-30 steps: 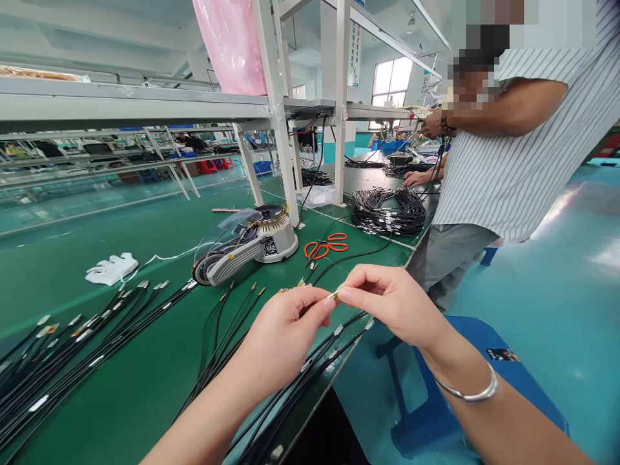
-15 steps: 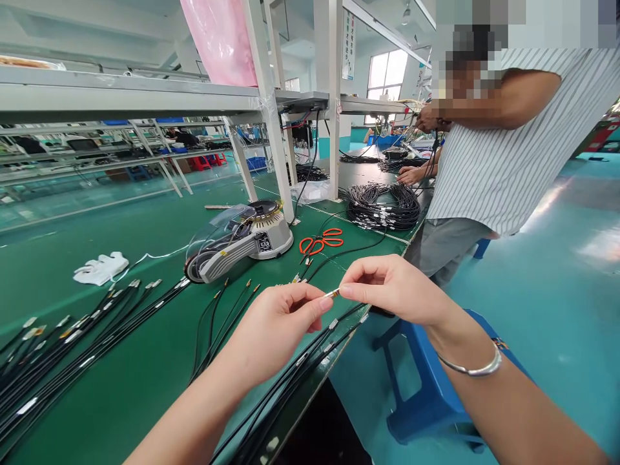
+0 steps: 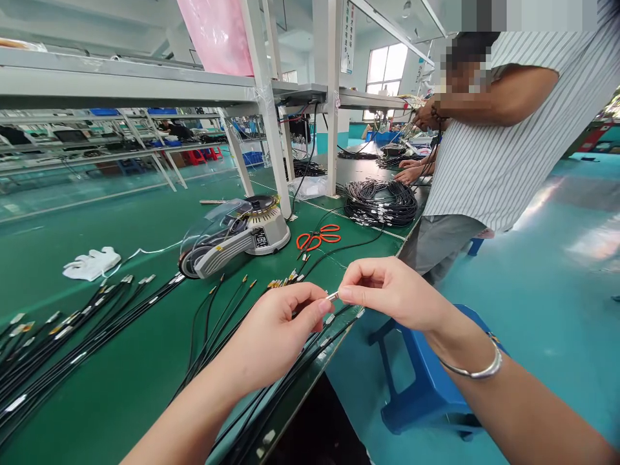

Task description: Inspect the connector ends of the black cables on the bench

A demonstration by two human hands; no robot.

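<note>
My left hand (image 3: 276,339) and my right hand (image 3: 387,294) meet above the edge of the green bench mat (image 3: 121,387). Between their fingertips is a small metal cable terminal (image 3: 332,296). My left fingers hide one end of it, and my right thumb and forefinger pinch the other. Black cables with metal ends (image 3: 290,368) lie under my hands and hang over the bench edge. More black cables (image 3: 82,329) lie fanned out to the left, with gold-coloured tips (image 3: 281,283) just beyond my left hand.
A tape dispenser (image 3: 237,236), orange scissors (image 3: 317,237), white gloves (image 3: 92,263) and a coiled cable bundle (image 3: 380,203) sit on the bench. White shelf posts (image 3: 266,110) rise behind. A co-worker in a striped shirt (image 3: 498,142) stands at the bench's right. A blue stool (image 3: 421,381) stands below right.
The view has tilted and drifted, so the bench items shift left and up in the picture. My hands keep their pinch on the terminal, with little movement.
</note>
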